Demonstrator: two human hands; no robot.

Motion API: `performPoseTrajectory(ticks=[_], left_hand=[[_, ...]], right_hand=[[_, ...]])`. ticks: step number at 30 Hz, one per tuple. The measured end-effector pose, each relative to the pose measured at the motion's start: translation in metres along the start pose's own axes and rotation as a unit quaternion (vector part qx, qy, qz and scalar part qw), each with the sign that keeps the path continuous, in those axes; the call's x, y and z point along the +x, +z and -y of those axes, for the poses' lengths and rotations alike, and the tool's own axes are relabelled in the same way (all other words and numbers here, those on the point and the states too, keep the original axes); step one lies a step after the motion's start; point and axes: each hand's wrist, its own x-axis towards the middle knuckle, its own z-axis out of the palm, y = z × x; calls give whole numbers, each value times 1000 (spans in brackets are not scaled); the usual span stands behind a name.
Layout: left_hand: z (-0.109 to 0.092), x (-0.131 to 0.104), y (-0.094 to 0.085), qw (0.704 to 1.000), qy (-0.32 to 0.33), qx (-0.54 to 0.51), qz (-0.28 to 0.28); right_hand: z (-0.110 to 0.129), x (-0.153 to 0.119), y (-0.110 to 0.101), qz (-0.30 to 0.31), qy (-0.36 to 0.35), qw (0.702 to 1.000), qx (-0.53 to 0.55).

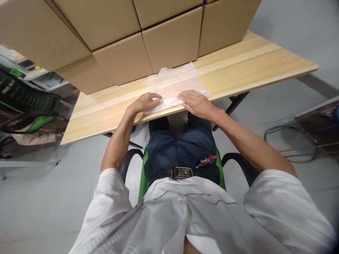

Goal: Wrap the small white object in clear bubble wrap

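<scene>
A thin, see-through plastic bag or sheet (176, 83) lies wrinkled on the wooden table (265, 67), its near side gathered into a whitish fold along the front edge. At the left end of that fold is my left hand (147, 102), with fingers bent and thumb close against them on the plastic. My right hand (196, 103) rests palm down over the right part of the fold, its fingers stretched out and pointing left. A short stretch of folded plastic shows between the two hands. What lies beneath my right palm is hidden.
Several cardboard boxes (172, 38) stand stacked along the far side of the table, right behind the plastic. A black and green chair (29, 95) is at the left. Coiled cable or tubing (291, 144) lies on the right. Chair armrests (239, 164) flank my lap.
</scene>
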Motion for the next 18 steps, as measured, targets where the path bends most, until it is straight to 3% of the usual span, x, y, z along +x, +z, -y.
performPoseTrajectory(ticks=[6, 9, 13, 15, 18], left_hand=[[35, -10, -11, 998, -13, -47, 28], [38, -18, -13, 999, -16, 24, -36], [17, -29, 1, 980, 29, 146, -130], [0, -29, 18, 975, 81, 166, -125], [-26, -22, 48, 964, 160, 201, -70]], right_hand=[[-2, 4, -9, 21, -2, 999, 24], [-2, 5, -13, 29, 1, 999, 31], [-4, 5, -16, 34, -6, 999, 29], [-5, 4, -17, 37, -5, 999, 25], [-6, 4, -18, 41, 1, 999, 16]])
